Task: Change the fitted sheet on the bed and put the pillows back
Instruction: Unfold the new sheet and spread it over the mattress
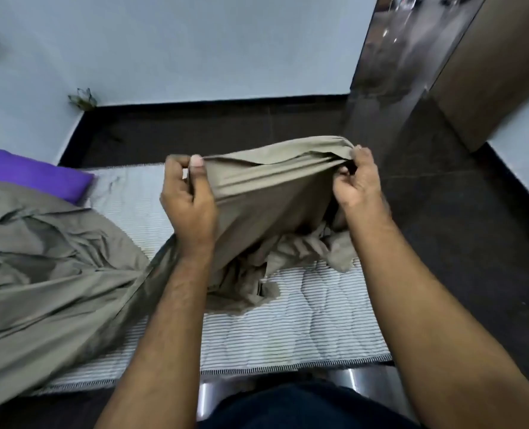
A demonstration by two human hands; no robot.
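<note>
Sheet point(266, 193), khaki, is held up over the right end of the bare striped mattress point(303, 317). Left hand point(189, 196) pinches its top edge between thumb and curled fingers; right hand point(354, 184) grips the gathered edge at the other side, fingers curled into the cloth. Between the hands the edge is stretched taut. The rest of the sheet trails down and lies crumpled across the left part of the mattress. Purple pillow point(37, 174) lies at the far left, partly under the sheet. Dark floor point(461, 230) surrounds the bed.
</note>
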